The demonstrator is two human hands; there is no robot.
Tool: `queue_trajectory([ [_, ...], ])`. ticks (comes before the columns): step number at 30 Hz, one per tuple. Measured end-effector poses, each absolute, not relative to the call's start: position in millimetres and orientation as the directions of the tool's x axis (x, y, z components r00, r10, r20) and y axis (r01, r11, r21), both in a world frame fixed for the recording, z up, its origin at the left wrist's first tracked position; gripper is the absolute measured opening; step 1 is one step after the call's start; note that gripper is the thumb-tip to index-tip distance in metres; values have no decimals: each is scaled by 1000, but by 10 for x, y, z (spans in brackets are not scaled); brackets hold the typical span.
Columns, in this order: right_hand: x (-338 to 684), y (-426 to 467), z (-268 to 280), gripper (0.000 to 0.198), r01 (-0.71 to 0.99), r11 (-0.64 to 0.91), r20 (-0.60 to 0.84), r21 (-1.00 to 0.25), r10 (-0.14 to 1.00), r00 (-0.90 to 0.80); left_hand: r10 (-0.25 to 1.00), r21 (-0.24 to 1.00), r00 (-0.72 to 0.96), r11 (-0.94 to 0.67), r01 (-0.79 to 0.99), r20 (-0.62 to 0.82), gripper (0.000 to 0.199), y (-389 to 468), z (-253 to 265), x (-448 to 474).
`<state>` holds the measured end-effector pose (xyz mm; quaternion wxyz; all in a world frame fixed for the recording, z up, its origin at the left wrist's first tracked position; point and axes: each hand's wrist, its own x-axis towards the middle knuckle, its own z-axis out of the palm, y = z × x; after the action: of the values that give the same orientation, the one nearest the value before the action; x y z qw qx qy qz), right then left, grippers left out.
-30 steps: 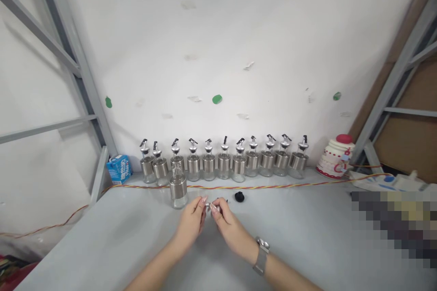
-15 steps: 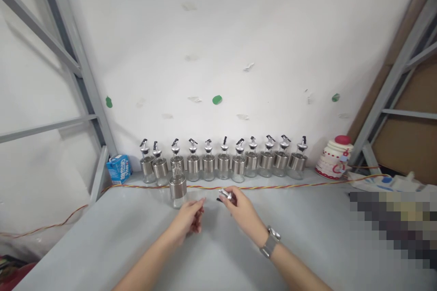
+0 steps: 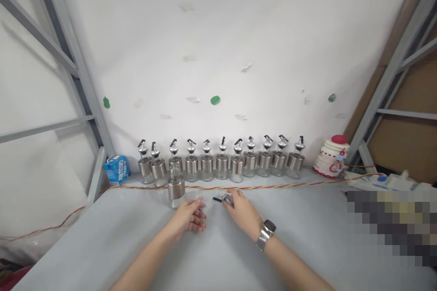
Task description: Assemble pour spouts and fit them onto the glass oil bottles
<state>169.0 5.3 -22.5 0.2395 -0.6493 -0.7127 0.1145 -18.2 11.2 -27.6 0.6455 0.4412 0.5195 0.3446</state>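
My right hand [image 3: 245, 214] grips a silver pourer spout [image 3: 226, 197] low over the table, its black lever pointing left. Fingers loosely curled and apart, my left hand [image 3: 188, 218] holds nothing. Just behind it and to its left stands an oil bottle [image 3: 176, 188], glass with a steel band and no spout on its neck. Along the wall, several matching oil bottles [image 3: 206, 163] form an upright row, each topped with a silver spout and black lever.
A twisted red and yellow wire [image 3: 269, 186] runs across the grey table [image 3: 211, 259] in front of the row. At the left end is a blue drink carton [image 3: 117, 170]; at the right, a white jar with a red lid [image 3: 330, 157] and a power strip [image 3: 378, 183].
The spout has turned in my right hand, so its black lever now sticks out leftward. My left hand's fingers have loosened and spread. The spoutless bottle stays put.
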Motion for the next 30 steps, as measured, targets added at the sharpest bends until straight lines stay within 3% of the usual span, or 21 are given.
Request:
queue_trajectory([
  [4,1685,28,-191,25,849,121,251,-514,968,14,933,935,161,341,-97,-323,40,120,-231,-177],
  [11,1663,10,-214,18,807,161,280,-568,960,6,981,979,-36,189,-70,-192,24,55,-97,-183],
  [19,1617,-30,-182,16,810,165,249,-563,968,-24,989,993,-82,120,-12,-121,28,50,-167,-144],
  [21,1609,-44,-164,17,806,166,237,-568,971,-33,994,996,-113,1,89,9,28,-1,-131,-140],
  [23,1605,-50,-155,17,799,167,228,-577,973,-39,944,931,-189,-205,303,269,27,-69,-65,-145],
  [26,1604,-46,-166,18,795,175,231,-580,972,-44,667,695,-348,-360,623,658,33,-123,49,-186],
  [28,1604,-42,-184,17,797,183,240,-576,970,-49,524,625,-409,-343,702,747,48,-84,92,-250],
  [30,1601,-42,-203,16,797,190,239,-574,969,-59,555,651,-420,-325,686,718,62,16,83,-338],
])
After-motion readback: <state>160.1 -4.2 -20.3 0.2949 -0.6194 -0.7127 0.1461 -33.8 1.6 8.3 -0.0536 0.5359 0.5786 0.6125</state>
